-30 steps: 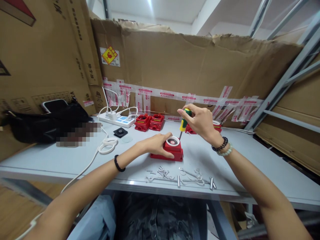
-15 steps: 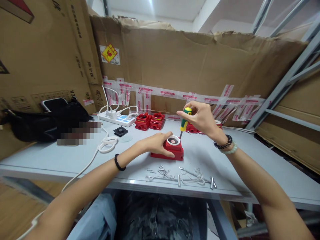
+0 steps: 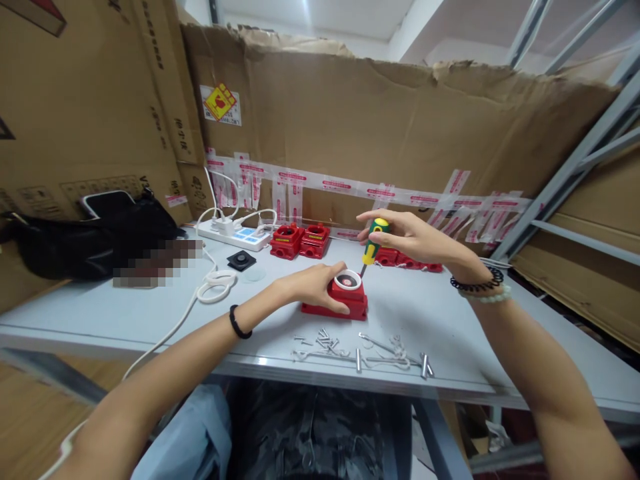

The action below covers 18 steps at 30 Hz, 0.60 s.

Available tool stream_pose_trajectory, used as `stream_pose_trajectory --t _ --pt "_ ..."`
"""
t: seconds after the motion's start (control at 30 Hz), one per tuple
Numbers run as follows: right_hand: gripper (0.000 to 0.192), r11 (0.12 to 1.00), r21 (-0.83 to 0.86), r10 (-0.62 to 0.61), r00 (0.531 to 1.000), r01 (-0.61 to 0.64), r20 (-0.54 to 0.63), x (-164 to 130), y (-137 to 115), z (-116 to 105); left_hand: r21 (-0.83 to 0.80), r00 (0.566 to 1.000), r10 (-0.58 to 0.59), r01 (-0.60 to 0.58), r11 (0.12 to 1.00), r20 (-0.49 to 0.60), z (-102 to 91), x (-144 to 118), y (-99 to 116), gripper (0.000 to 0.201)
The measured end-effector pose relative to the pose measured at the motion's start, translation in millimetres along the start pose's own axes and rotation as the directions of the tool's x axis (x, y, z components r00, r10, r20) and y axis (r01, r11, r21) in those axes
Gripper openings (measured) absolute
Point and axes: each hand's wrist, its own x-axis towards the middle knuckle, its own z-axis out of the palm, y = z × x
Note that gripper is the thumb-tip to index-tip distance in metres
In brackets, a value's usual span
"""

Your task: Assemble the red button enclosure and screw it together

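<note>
My left hand (image 3: 319, 287) is wrapped round a red box-shaped housing (image 3: 357, 308) on the table, thumb along its front. On the housing's top sits a round dark disc with a white ring (image 3: 357, 285) about it. My right hand (image 3: 410, 235) grips a screwdriver (image 3: 373, 249) with a green and yellow handle, between thumb and fingers. The shaft points down to the top of the housing just behind the white ring, on its right; the tip's exact seat is hidden. In front of the housing lie loose screws (image 3: 326, 343) and several metal pins (image 3: 359, 361) with white cords.
More red housings (image 3: 314, 243) stand at the back, others behind my right hand. A power strip (image 3: 233, 235), a square black part (image 3: 241, 261) and a coiled white cable (image 3: 217, 288) lie to the left, near a black bag (image 3: 95, 240). Cardboard (image 3: 350, 120) walls the rear.
My right hand has shifted to the right and turned about the screwdriver, its fingers more stretched out. The handle leans slightly further right. My left hand and the housing have hardly moved.
</note>
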Motion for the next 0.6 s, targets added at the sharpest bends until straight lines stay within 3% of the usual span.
stream_pose_trajectory --t 0.1,0.2,0.27,0.3,0.37,0.47,0.53,0.6 --pt "0.028 0.987 -0.144 0.031 0.971 -0.067 -0.237 6 1 10 -0.012 1.0 0.003 -0.003 1.0 -0.002 0.3 1 0 0.065" --pt "0.032 0.916 -0.316 0.04 0.838 -0.248 -0.544 16 5 30 -0.002 1.0 -0.008 0.008 1.0 -0.003 0.1 1 1 0.067" --pt "0.033 0.889 -0.346 0.033 0.795 -0.301 -0.606 20 9 40 0.01 1.0 -0.016 0.016 1.0 0.001 -0.1 1 2 0.067" --pt "0.032 0.895 -0.334 0.039 0.799 -0.295 -0.6 20 10 42 0.015 1.0 -0.018 0.018 1.0 0.003 -0.2 1 2 0.067" --pt "0.028 0.943 -0.244 0.071 0.85 -0.228 -0.522 18 12 40 0.014 1.0 -0.017 0.017 1.0 0.004 -0.2 0 2 0.067" --pt "0.038 0.995 0.023 0.101 0.97 -0.098 -0.223 12 10 24 0.011 1.0 -0.011 0.011 1.0 0.001 -0.1 0 1 0.066" --pt "0.043 0.985 0.161 0.061 0.998 -0.06 0.0 7 8 10 0.018 1.0 -0.004 0.004 1.0 0.001 -0.2 0 1 0.064" --pt "0.041 0.974 0.22 0.018 0.993 -0.044 0.119 4 8 -1 0.026 1.0 0.0 0.0 1.0 0.002 -0.5 0 1 0.064"
